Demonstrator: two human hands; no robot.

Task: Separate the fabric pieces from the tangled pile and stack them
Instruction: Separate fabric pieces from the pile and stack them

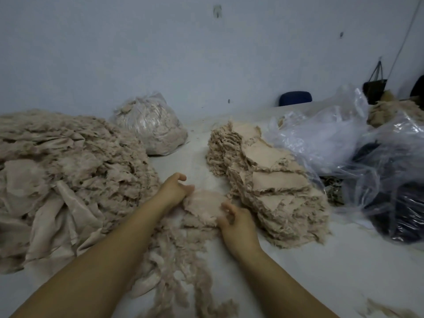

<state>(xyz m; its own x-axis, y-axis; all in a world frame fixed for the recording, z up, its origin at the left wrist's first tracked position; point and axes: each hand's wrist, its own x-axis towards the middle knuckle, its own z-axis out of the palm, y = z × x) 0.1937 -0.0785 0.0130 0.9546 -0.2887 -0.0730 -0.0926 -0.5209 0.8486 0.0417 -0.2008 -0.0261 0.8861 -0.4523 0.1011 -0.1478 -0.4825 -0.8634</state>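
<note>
A big tangled pile of beige fabric pieces (68, 171) covers the left of the table. To the right of centre stands a long slanted stack of flat beige pieces (266, 180). Between them lies one frayed beige piece (204, 205). My left hand (174, 191) pinches its left edge with curled fingers. My right hand (236, 223) grips its near right edge. Loose frayed scraps (174, 260) trail toward me under my forearms.
A clear bag stuffed with beige scraps (153, 127) sits at the back. Crumpled clear plastic bags (344, 138), one over dark material (401, 203), fill the right side. A blue chair back (296, 98) stands behind the white table (321, 271).
</note>
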